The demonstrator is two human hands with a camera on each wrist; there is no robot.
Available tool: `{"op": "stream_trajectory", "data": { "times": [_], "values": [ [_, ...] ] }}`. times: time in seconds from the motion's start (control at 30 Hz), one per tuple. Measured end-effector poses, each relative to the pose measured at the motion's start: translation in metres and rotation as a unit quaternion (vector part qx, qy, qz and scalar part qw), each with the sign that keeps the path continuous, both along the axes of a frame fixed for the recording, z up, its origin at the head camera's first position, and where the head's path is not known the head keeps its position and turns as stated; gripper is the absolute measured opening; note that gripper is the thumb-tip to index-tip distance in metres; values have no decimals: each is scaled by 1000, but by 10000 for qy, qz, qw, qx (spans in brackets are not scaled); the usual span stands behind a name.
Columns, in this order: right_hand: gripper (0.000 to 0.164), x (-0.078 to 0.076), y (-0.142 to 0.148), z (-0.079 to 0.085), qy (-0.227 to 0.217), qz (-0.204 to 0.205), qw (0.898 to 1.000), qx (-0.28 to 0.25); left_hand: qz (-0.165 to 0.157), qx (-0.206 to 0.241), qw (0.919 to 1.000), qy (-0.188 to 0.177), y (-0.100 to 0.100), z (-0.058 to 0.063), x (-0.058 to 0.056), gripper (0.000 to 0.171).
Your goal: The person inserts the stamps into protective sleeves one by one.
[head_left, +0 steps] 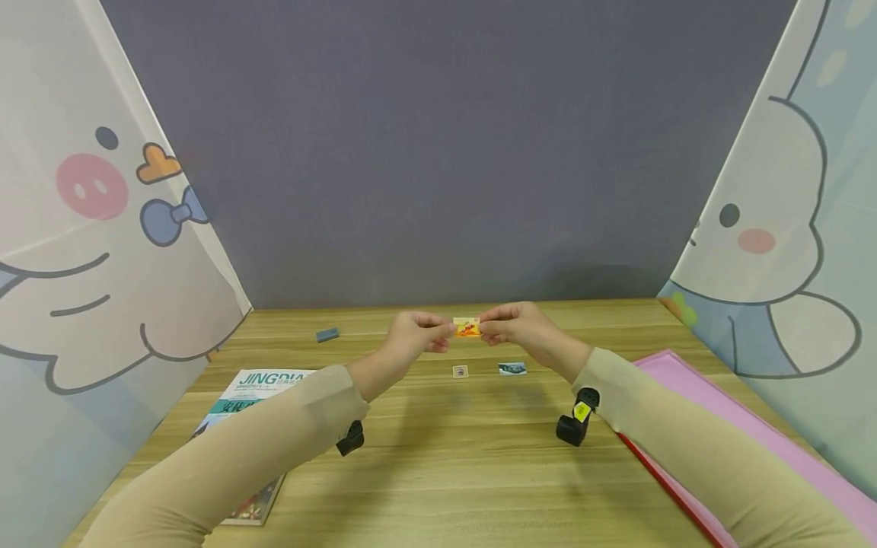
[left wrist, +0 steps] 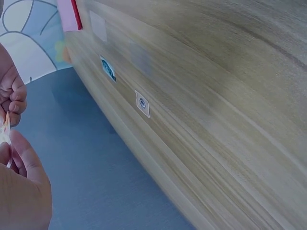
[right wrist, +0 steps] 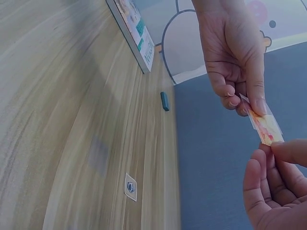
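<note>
A small stamp-sized picture card [head_left: 467, 327], yellow and orange with a red figure, is held up above the far part of the table. My left hand [head_left: 414, 335] pinches its left end between thumb and fingers. At its right end, the thumb and fingers of my right hand [head_left: 524, 326] pinch it too. Clear, film-like edges stand out around the card [right wrist: 266, 128] in the right wrist view. On the table below lie a small square stamp-like picture [head_left: 460, 371] with a pale border and a blue-green landscape picture [head_left: 512, 368].
A magazine [head_left: 263, 382] lies at the left, partly under my left sleeve. Behind it is a small blue-grey block [head_left: 327, 335]. A pink folder [head_left: 719, 411] with a red edge lies at the right. A dark panel [head_left: 452, 152] rises behind the table.
</note>
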State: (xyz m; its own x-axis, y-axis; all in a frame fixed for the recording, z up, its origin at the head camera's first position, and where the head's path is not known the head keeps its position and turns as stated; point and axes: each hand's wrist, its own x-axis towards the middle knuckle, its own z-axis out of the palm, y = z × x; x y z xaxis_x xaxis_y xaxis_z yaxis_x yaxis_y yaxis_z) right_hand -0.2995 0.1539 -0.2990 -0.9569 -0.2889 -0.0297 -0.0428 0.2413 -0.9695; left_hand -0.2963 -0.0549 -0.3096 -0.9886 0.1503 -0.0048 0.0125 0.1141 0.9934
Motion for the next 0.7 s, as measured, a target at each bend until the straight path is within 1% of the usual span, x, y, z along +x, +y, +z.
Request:
{"op": "stream_trajectory", "data": {
  "times": [0.23,0.43,0.7],
  "values": [
    [30,0,-4,-2,1,-74,10000,-45,1,-19,10000,23,0,0,2,17],
    [31,0,-5,-4,17,21,9999,-143,18,2,10000,-14,1,1,2,18],
    [32,-1,-7,-4,-77,99,9992,-379,20,-40,10000,-51,1,1,2,20]
  ]
}}
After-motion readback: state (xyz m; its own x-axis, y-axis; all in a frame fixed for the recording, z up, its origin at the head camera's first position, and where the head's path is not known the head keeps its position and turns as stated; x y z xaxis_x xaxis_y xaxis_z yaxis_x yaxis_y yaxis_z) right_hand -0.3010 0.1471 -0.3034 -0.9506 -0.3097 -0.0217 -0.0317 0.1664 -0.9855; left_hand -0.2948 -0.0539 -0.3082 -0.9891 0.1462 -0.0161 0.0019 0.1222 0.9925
